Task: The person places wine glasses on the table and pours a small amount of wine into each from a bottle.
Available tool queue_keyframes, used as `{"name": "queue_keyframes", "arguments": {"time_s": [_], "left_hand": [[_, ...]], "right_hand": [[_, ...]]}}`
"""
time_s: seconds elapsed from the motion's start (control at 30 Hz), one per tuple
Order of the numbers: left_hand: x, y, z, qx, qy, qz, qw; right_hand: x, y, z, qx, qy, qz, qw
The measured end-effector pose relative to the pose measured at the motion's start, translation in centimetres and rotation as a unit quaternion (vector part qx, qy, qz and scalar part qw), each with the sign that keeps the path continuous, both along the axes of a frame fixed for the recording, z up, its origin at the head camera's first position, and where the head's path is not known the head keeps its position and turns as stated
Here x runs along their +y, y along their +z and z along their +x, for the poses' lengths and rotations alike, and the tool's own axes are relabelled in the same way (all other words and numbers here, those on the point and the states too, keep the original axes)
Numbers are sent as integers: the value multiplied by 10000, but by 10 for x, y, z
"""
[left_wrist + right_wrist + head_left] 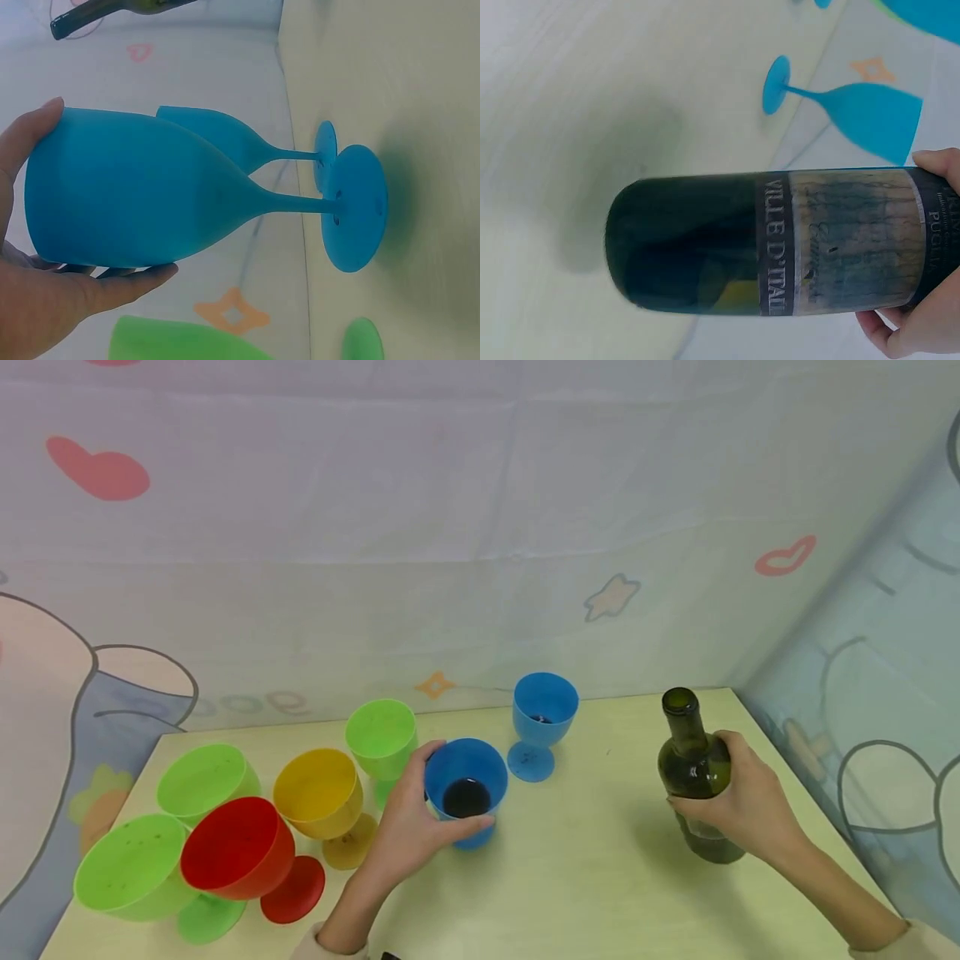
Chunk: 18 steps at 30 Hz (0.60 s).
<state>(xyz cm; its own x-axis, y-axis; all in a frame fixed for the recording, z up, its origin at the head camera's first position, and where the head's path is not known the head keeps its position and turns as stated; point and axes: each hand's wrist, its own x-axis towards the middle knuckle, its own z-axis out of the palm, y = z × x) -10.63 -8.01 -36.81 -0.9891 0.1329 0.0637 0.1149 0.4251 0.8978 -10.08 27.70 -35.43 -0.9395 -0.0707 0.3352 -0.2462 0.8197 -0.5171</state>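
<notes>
My left hand [412,814] grips a blue goblet [486,766] around its bowl, thumb on the near side. Dark liquid shows in the bottom of that bowl. In the left wrist view the held goblet [142,187] has its stem and round foot in full sight, with a shadow on the table beside the foot. My right hand [750,806] holds a dark green wine bottle [693,768] around its body, neck up and leaning slightly left. The bottle's label [855,240] faces the right wrist camera. A second blue goblet [545,702] stands behind, with a little dark liquid inside.
At the left of the pale table [585,877] stand a red goblet [243,856], a yellow goblet [318,797] and several green goblets, one green goblet [382,743] close to my left hand. A printed cloth [480,510] hangs along the back edge.
</notes>
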Motion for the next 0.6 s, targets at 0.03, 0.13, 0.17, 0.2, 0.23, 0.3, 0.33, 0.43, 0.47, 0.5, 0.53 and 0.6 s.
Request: {"name": "queue_keyframes", "arguments": {"time_s": [0.03, 0.13, 0.17, 0.2, 0.23, 0.3, 0.33, 0.43, 0.47, 0.5, 0.53, 0.6], "left_hand": [[0, 0, -1, 3, 9, 10, 10000], [0, -2, -2, 7, 6, 32, 10000], [1, -3, -3, 10, 1, 34, 10000], [1, -3, -4, 13, -3, 36, 10000], [1, -3, -5, 3, 5, 39, 10000], [1, -4, -7, 6, 15, 33, 10000], [2, -4, -8, 8, 20, 31, 10000], [2, -5, -11, 22, 26, 62, 10000], [3, -5, -12, 32, 24, 80, 10000], [3, -5, -14, 46, 25, 89, 9999], [4, -6, -16, 62, 23, 102, 9999], [5, -7, -19, 104, 29, 107, 9999]], "right_hand": [[2, -1, 0, -50, -73, -27, 10000], [6, -4, -1, -179, -281, -88, 9994], [8, -4, -1, -215, -341, -110, 9991], [9, -5, -2, -228, -388, -139, 9989], [10, -6, -2, -238, -436, -149, 9987], [12, -8, -3, -228, -512, -176, 9983], [13, -8, -3, -210, -544, -194, 9981], [16, -11, -5, -191, -665, -219, 9974], [17, -11, -6, -205, -692, -247, 9971], [18, -12, -6, -226, -726, -267, 9967], [19, -12, -6, -257, -758, -292, 9964], [20, -13, -7, -309, -804, -312, 9958]]}}
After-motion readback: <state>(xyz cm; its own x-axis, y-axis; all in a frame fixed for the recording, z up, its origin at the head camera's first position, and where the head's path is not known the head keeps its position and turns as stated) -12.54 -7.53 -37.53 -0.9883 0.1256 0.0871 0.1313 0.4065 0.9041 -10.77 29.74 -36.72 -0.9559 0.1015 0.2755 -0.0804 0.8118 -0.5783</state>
